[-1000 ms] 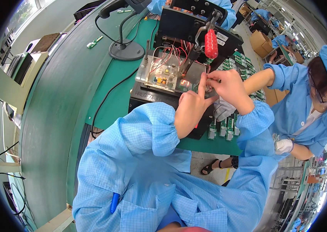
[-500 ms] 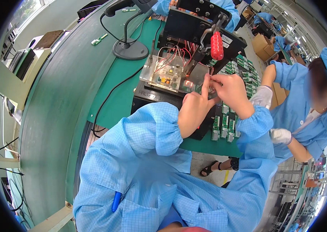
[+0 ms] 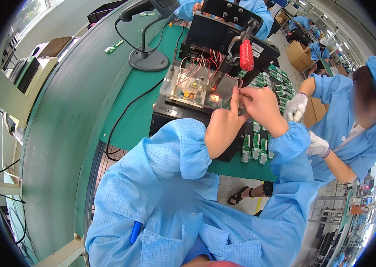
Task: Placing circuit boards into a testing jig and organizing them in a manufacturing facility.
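Black and box-shaped, the wired fixture [image 3: 186, 109] is set on the green-topped bench [image 3: 128, 118], its upper face covered by a clear plastic plate [image 3: 169, 86]. Beside a glowing orange display [image 3: 214, 98], the bare left hand [image 3: 223, 130] is held with index finger straight and thumb spread; the fingertips of the bare right hand [image 3: 263, 107] are held together next to it, though whether anything is pinched cannot be told. Above, space is crowded by a red-handled metal lever clamp [image 3: 246, 55]. Green circuit boards [image 3: 255, 147] are partly screened by the right hand, near a co-worker's white-gloved hands [image 3: 295, 107].
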`<state>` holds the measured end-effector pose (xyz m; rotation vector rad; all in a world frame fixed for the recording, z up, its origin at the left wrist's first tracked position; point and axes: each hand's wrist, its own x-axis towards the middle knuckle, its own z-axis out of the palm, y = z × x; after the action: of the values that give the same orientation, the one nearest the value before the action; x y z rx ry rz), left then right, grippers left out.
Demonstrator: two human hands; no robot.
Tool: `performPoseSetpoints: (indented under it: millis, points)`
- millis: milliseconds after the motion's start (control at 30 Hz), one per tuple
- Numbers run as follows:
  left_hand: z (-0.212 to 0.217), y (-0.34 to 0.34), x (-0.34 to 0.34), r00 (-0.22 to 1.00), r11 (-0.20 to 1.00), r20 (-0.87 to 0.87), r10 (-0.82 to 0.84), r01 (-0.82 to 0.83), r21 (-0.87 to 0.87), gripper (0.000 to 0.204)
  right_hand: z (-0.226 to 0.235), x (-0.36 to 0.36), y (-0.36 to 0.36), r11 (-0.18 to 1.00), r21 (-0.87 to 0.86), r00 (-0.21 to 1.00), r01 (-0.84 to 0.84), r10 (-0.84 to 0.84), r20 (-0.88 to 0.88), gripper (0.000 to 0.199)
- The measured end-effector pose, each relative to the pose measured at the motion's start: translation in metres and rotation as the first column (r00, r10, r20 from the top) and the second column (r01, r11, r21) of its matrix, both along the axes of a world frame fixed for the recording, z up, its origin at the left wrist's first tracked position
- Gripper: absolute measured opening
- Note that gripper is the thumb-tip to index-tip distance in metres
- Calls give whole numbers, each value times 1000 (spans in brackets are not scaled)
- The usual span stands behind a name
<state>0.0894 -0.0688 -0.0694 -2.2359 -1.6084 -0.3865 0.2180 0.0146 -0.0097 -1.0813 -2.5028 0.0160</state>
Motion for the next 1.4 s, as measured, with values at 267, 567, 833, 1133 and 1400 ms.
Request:
performPoseSetpoints:
  millis: [267, 567, 833, 1133, 1400]
  points:
    - [7, -14, 8, 873, 969, 425, -237, 180, 171, 58, 47, -12, 1, 975, -221, 991, 8, -37, -129, 23]
    - [-5, -1, 9, 882, 960, 382, -277, 269, 74, 68, 28, -28, 16, 973, -232, 960, 2, 63, 272, 14]
    - [-9, -3, 6, 890, 961, 362, -276, 256, 102, 66, 27, -34, 8, 974, -225, 968, 42, 16, 249, 13]
    - [-19, -4, 10, 937, 975, 268, -223, 215, 60, 62, 29, -29, 8, 981, -186, 959, 47, 8, 283, 14]
    - [-24, -3, 10, 931, 975, 290, -222, 211, 70, 67, 25, -27, 9, 961, -275, 990, -6, 45, 133, 14]
